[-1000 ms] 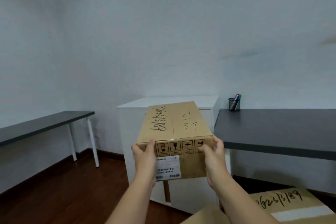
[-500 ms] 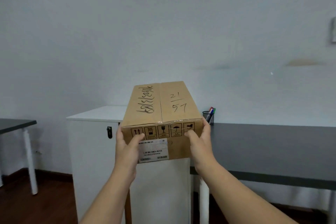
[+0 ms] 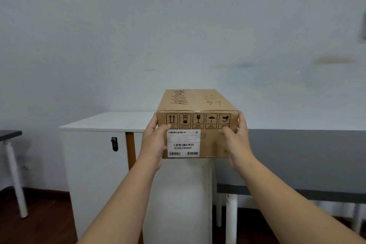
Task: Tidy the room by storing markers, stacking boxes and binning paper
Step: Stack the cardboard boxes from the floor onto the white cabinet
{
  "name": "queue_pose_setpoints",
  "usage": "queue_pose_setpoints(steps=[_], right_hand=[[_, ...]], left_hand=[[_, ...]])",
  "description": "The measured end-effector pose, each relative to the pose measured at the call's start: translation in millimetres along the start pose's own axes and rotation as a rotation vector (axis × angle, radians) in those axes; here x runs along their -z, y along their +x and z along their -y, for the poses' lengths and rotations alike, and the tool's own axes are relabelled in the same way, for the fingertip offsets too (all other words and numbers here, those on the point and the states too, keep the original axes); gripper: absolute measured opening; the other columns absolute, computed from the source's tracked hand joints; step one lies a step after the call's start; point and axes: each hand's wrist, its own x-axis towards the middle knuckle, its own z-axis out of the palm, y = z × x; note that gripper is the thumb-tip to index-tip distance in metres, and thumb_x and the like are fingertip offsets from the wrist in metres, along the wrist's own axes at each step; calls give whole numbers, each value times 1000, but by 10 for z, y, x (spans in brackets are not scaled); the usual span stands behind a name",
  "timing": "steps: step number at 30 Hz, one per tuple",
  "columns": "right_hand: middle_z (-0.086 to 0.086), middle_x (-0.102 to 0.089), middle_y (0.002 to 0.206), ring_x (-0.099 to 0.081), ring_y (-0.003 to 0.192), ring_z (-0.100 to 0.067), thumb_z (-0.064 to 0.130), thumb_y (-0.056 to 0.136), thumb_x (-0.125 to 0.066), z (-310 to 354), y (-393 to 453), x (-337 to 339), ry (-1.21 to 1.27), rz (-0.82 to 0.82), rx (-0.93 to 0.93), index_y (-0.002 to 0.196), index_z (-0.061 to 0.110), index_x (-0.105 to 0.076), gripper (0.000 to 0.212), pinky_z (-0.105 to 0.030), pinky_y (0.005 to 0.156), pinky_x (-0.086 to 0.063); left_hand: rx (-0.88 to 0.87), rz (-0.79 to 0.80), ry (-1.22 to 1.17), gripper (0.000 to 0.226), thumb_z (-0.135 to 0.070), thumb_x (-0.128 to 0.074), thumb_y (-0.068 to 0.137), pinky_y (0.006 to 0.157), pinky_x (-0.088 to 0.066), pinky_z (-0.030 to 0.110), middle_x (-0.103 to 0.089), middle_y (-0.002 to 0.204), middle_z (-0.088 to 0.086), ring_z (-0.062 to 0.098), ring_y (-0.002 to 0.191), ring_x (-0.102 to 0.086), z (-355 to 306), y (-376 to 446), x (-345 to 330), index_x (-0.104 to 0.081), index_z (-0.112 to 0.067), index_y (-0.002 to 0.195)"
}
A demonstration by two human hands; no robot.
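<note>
A brown cardboard box (image 3: 198, 105) with handwritten numbers on top and a white barcode label on its near face is held level at chest height, in front of the white cabinet (image 3: 111, 123). My left hand (image 3: 153, 140) grips its near left corner and my right hand (image 3: 236, 140) grips its near right corner. Whether the box's underside touches the cabinet top cannot be told. The pen holder with markers is hidden behind the box.
A dark grey desk (image 3: 309, 156) with white legs runs to the right of the cabinet. Another dark desk corner (image 3: 10, 134) shows at the far left. The cabinet door has a black lock (image 3: 114, 143). Dark wood floor lies below.
Both hands have carried the box forward and to the right, closer to the cabinet top. The view has swung right, and the pen holder has gone out of sight behind the box.
</note>
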Motion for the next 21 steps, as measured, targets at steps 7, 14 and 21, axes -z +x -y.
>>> queue_pose_setpoints(steps=[7,14,21], right_hand=[[2,-53,133,-53,117,-13,7,88,-53,-271,441,-398,-34,-12,43,103,42,-48,39,-32,96,-44],[-1,-29,153,-31,141,-18,18,91,-58,-843,926,-592,-470,84,58,134,21,-49,44,-39,117,-28],[4,1,163,-13,149,-18,28,97,-52,-1098,1356,-735,-657,181,-18,155,29,-18,67,-33,117,-14]], left_hand=[[-55,-65,26,38,-29,-60,77,80,-57,41,-54,135,0,14,108,-65,214,668,233,-67,-47,109],[-92,151,543,79,-9,-59,89,107,-34,25,-19,154,-11,8,134,-33,789,1297,542,-23,-36,154],[-31,249,1155,90,-34,-54,94,119,0,57,15,165,-5,23,152,15,1329,1753,656,8,-23,158]])
